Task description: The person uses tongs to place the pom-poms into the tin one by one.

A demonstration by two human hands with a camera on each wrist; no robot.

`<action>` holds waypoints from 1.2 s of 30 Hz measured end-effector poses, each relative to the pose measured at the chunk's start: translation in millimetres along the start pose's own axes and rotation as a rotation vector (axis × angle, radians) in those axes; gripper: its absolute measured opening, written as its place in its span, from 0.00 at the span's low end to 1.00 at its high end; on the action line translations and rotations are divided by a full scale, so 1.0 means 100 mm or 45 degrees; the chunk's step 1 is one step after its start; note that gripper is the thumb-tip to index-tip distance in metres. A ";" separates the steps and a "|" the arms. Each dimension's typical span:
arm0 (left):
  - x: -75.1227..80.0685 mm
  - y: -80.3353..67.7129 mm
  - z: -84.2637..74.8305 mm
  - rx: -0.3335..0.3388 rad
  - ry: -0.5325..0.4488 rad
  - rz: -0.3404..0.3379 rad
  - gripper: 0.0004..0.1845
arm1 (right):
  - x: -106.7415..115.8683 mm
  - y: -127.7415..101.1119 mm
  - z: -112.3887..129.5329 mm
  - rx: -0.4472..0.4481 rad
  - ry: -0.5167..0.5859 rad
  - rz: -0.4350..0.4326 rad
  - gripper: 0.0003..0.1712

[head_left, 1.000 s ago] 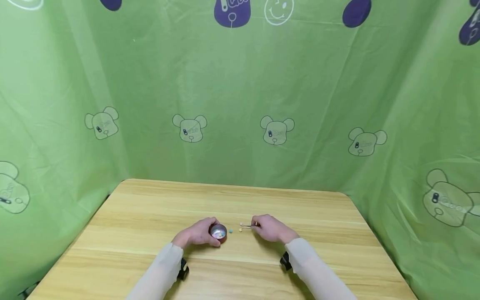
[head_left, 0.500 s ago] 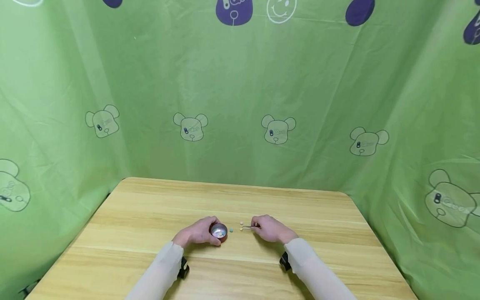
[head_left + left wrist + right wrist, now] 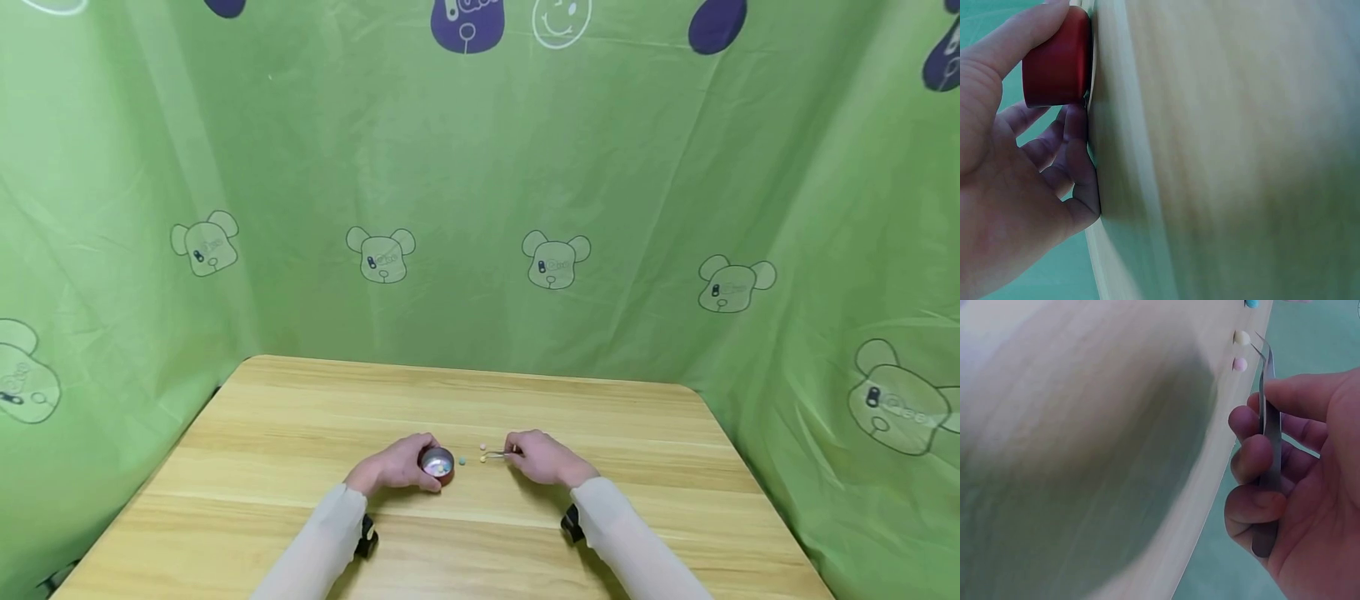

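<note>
My left hand [image 3: 405, 462] grips a small round red tin [image 3: 1057, 62] by its side, thumb on the near side and fingers behind. In the head view the tin stands upright on the table, its silvery inside holding a few small coloured beads [image 3: 441, 469]. Bent-tip metal tweezers [image 3: 1270, 437] are pinched in my right hand [image 3: 546, 457], their points slightly apart and pointing left. Right at those points lies a yellow bead [image 3: 1242, 338]. A pink bead [image 3: 1240, 364] sits close by, and a blue bead [image 3: 1251, 303] lies nearer the tin.
A wooden table [image 3: 300, 417] with pale grain spans the lower part of the head view. Green curtains [image 3: 450, 333] with bear prints hang behind it and along both sides. Each wrist carries a black camera [image 3: 366, 536].
Both hands stay nearly in place, the left still on the tin. The tweezers' tips have shifted only slightly around the yellow bead.
</note>
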State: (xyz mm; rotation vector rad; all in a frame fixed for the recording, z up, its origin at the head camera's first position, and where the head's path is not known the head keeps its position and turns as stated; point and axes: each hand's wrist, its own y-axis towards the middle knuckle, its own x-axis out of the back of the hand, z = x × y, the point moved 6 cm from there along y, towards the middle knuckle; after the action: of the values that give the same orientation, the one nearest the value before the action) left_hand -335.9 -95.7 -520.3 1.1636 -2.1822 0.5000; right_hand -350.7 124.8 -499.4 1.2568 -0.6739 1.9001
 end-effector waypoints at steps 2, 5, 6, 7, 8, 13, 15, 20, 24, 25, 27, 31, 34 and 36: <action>0.00 0.00 0.01 0.003 0.002 -0.002 0.26 | 0.00 0.00 0.00 -0.002 -0.001 0.005 0.05; -0.01 0.00 0.01 0.004 0.005 -0.004 0.26 | -0.01 -0.01 0.00 0.000 0.000 0.008 0.05; -0.01 0.00 0.01 0.004 0.002 -0.005 0.26 | -0.02 -0.01 0.00 -0.001 -0.004 0.007 0.05; -0.01 0.00 0.01 0.005 0.001 -0.007 0.26 | -0.02 -0.01 0.00 0.000 -0.002 0.006 0.04; -0.01 0.00 0.01 0.005 -0.001 -0.007 0.26 | -0.02 -0.01 0.00 0.003 -0.005 0.005 0.04; -0.01 0.00 0.01 0.012 -0.014 -0.005 0.25 | -0.04 0.00 0.00 0.001 -0.016 0.013 0.04; -0.01 0.01 0.01 0.012 -0.016 -0.005 0.25 | -0.05 0.00 -0.01 -0.001 -0.023 0.013 0.04; -0.01 0.01 0.02 0.011 -0.007 -0.006 0.25 | -0.03 0.01 -0.01 -0.001 -0.015 0.000 0.05; -0.01 0.01 0.03 0.013 0.004 -0.008 0.25 | -0.01 0.01 0.01 -0.007 -0.007 -0.002 0.05; -0.01 0.01 0.03 0.011 0.005 -0.009 0.25 | -0.01 0.01 0.01 -0.009 -0.006 -0.002 0.05; -0.01 0.02 0.03 0.012 0.000 -0.008 0.25 | -0.01 0.01 0.02 -0.011 -0.001 -0.004 0.06; -0.01 0.01 0.02 0.016 0.003 -0.009 0.25 | -0.01 0.02 0.02 -0.008 -0.006 -0.009 0.06; -0.01 0.01 0.02 0.020 0.009 -0.010 0.26 | -0.01 0.03 0.03 0.012 -0.012 -0.018 0.06; -0.01 0.01 0.02 0.021 0.009 -0.010 0.26 | 0.00 0.02 0.03 0.026 -0.015 -0.022 0.06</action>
State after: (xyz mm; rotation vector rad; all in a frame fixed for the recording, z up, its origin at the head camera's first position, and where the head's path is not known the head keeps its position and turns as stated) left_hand -336.8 -95.8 -522.1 1.1766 -2.1709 0.5188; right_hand -350.7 120.8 -498.3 1.2835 -0.6493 1.8916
